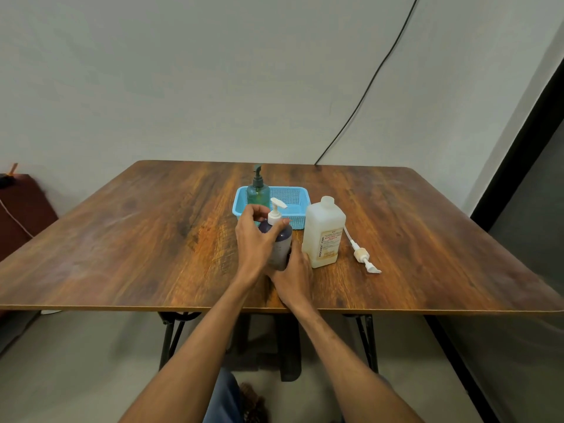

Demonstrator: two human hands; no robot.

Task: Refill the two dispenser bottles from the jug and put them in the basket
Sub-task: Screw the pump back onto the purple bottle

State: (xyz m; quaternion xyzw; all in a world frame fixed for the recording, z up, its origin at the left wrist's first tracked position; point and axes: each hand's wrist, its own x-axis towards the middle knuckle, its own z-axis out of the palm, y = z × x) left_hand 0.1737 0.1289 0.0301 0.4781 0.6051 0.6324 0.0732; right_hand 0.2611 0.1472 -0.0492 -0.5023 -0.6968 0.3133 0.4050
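The dark dispenser bottle (282,242), the head view's only one in hand, stands just below the middle of the frame on the worktop (152,239), between the basket (300,193) above it and the frame's lower edge. Its long axis is upright, leaning slightly toward the top of the frame. Its white pump (275,212) is seated in the neck, with the spout pointing to the right.

The left hand (254,239) curls its fingers and thumb round the pump's collar. The right hand (294,270) grips the bottle low on its body and steadies it.

The green dispenser bottle (258,192) already stands upright in the basket's left end with its pump fitted, so that half looks done. The jug (325,233) stands upright just right of the dark bottle, its neck open. A loose pump (361,254) lies on the worktop to its right, tube toward the upper left and spout toward the lower right.

Whether the collar is being tightened or loosened cannot be told, and the dark wall hides the fill level. At the least, seating this bottle in the basket's free right part remains.
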